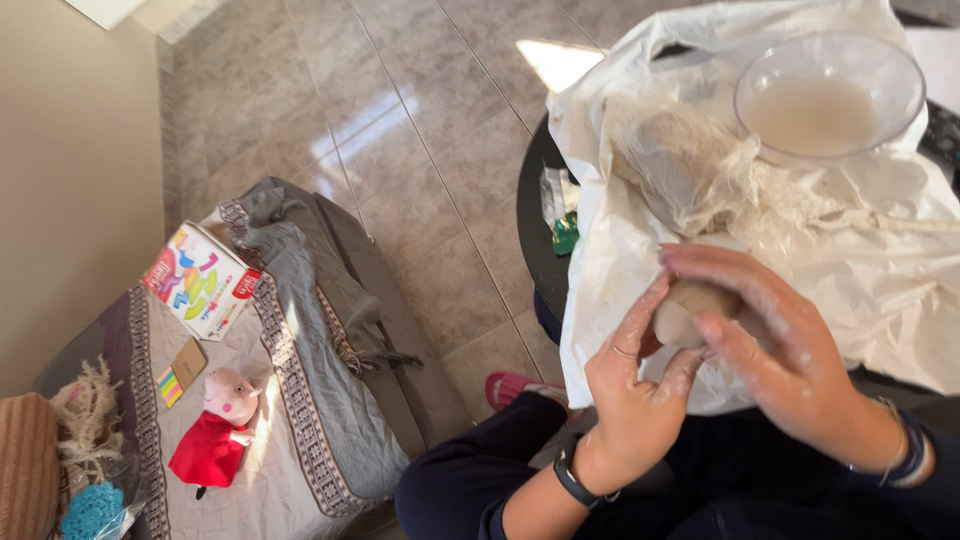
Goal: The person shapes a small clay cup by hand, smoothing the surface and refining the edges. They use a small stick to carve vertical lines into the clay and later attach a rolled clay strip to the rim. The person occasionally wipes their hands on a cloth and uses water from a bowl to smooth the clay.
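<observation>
Both hands press around a lump of grey clay (683,312): the left hand (640,385) cups it from below, the right hand (775,345) closes over it from above. The lump is held just in front of the white plastic sheet (620,270). On that sheet, beyond the hands, stands a clear bowl of cloudy water (828,95). Far left of the sheet, a flat colourful box (200,280) lies on a bedspread (300,400), near a pink pig plush toy in a red dress (220,430).

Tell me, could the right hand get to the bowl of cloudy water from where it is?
Probably yes. The right hand is cupped over a lump of clay with the left hand, and only crumpled white plastic sheet lies between it and the bowl.
</observation>
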